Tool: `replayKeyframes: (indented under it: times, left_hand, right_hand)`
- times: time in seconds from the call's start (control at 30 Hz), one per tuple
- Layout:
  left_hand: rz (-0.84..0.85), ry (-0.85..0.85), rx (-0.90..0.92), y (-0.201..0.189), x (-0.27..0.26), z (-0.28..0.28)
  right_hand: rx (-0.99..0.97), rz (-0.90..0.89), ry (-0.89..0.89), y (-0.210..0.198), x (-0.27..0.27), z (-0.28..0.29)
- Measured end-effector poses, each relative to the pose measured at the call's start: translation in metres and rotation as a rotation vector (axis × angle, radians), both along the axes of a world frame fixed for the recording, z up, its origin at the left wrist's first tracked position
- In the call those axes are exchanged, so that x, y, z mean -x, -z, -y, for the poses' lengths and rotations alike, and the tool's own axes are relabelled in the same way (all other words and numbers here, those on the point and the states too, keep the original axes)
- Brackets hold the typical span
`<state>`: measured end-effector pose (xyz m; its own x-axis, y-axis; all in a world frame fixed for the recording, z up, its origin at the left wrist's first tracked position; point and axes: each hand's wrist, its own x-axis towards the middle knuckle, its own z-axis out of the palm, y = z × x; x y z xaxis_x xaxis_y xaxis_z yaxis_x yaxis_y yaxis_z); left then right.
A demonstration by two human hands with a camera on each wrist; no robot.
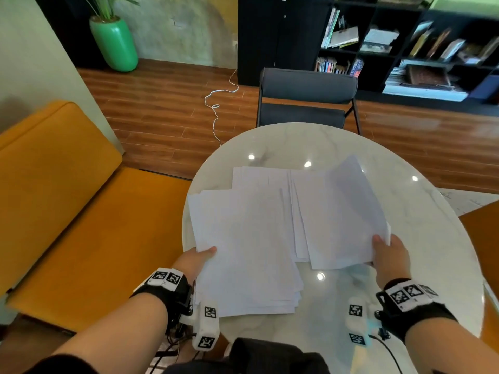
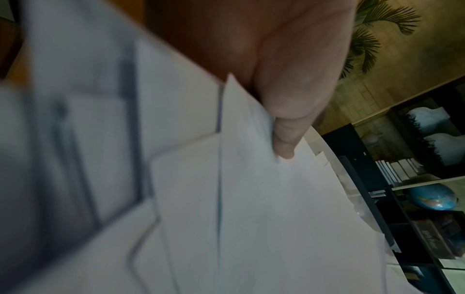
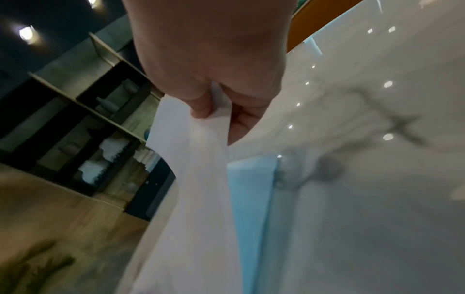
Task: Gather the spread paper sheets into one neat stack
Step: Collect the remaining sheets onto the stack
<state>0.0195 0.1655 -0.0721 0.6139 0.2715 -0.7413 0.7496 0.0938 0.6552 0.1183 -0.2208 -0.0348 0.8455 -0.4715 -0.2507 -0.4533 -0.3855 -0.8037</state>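
White paper sheets lie fanned over a round white marble table (image 1: 337,141). A left pile of sheets (image 1: 243,252) reaches the near left rim. My left hand (image 1: 198,259) pinches that pile's left edge, thumb on top; the left wrist view shows the thumb (image 2: 286,123) pressing the paper sheets (image 2: 276,218). A right bundle of sheets (image 1: 337,211) overlaps it. My right hand (image 1: 388,255) pinches the bundle's near right corner. In the right wrist view the thumb (image 3: 201,105) and fingers clamp the sheets (image 3: 196,179), lifted off the table. More sheets (image 1: 259,176) lie behind.
A dark chair (image 1: 307,101) stands at the table's far side. An orange sofa (image 1: 67,211) runs along the left. A black bookshelf (image 1: 405,44) fills the back wall, a green vase (image 1: 114,44) stands at back left, and a white cable (image 1: 218,109) trails on the wooden floor.
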Motion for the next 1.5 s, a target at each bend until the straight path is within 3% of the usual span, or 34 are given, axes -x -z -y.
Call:
replayKeyframes:
  times: [0.2,0.3,0.4,0.6,0.8,0.93,1.23,1.33,1.4,1.5]
  left_hand:
    - [0.001,0.06,-0.005,-0.004,0.001,-0.002]
    - [0.012,0.059,0.004,-0.004,0.002,-0.004]
    - [0.003,0.062,0.021,-0.003,0.003,-0.005]
    - [-0.002,0.084,0.022,0.005,0.002,-0.009]
    - [0.007,0.121,-0.024,-0.001,0.005,-0.009]
    - [0.046,0.142,-0.051,0.028,0.001,-0.017]
    - [0.001,0.156,-0.061,0.034,-0.004,-0.018]
    - [-0.017,0.164,-0.083,-0.01,0.002,-0.006]
    - [-0.056,0.124,-0.104,-0.01,0.001,-0.001]
    - [-0.029,0.208,-0.271,-0.021,0.008,-0.003]
  right_hand:
    - [-0.434,0.225,-0.114,-0.048,-0.001,-0.021]
    - [-0.74,0.276,-0.104,-0.06,-0.007,-0.036]
    - [-0.866,0.249,-0.115,-0.061,-0.007,-0.053]
    - [-0.663,0.011,-0.215,-0.018,0.024,-0.075]
    - [-0.294,-0.243,-0.276,0.039,0.063,-0.08]
    - [-0.157,-0.258,-0.276,0.036,0.062,-0.085]
    - [0.233,-0.21,-0.517,0.007,0.035,-0.102]
    - [0.153,-0.172,-0.582,0.004,0.031,-0.108]
    - [0.021,-0.162,-0.579,0.002,0.032,-0.113]
    - [0.101,-0.211,-0.592,0.006,0.034,-0.118]
